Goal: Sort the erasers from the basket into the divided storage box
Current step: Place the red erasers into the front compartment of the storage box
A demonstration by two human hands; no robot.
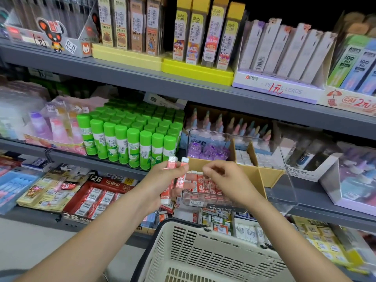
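My left hand (164, 178) grips a bunch of red-and-white erasers (173, 165), their white ends sticking up above my fingers. My right hand (221, 178) hovers over the front compartment of the clear divided storage box (284, 180), fingertips pinched together; whether they hold anything I cannot tell. Rows of red erasers (205, 185) stand in that front compartment. Cardboard dividers (254, 174) split the box; purple erasers (207, 152) and white erasers (244, 157) fill the back compartments. The cream plastic basket (183, 251) sits below my arms, its inside looking bare.
Green glue sticks (132, 139) stand left of the box on the same grey shelf (101, 161). Boxes of 2B erasers (97, 196) lie on the lower shelf. Pencil-lead packs (203, 37) fill the upper shelf. A white display tray (317, 165) sits right of the box.
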